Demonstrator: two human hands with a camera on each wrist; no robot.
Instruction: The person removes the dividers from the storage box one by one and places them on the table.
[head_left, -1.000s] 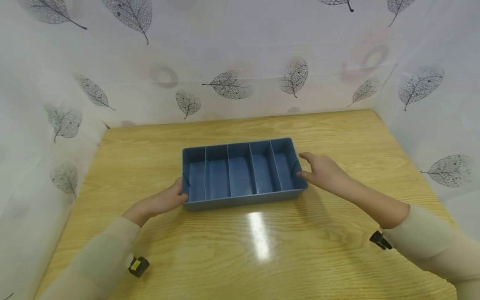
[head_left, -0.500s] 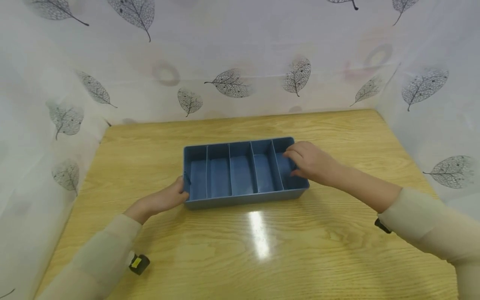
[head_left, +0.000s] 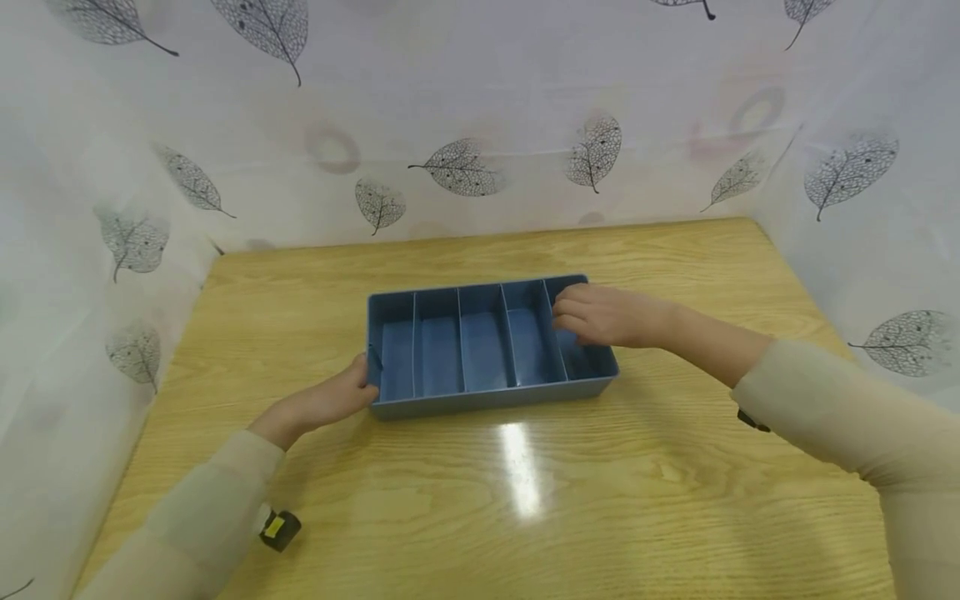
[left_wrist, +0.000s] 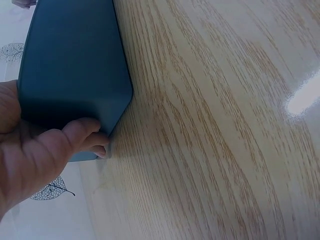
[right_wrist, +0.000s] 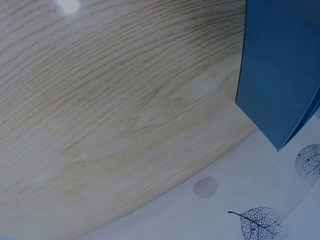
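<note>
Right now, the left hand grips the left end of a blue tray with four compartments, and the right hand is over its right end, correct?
Only the count is wrong: the head view shows the blue tray with five compartments, not four. The left hand does grip its left end, and the right hand is over its right end.

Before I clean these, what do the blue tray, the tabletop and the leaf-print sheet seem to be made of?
Blue tray: probably moulded plastic, satin, going by its smooth, even walls and rounded corners. Tabletop: wood or wood-look laminate, glossy, showing grain and a bright reflection. Leaf-print sheet: perhaps fabric or thin plastic, fairly matte, softly creased.
</note>
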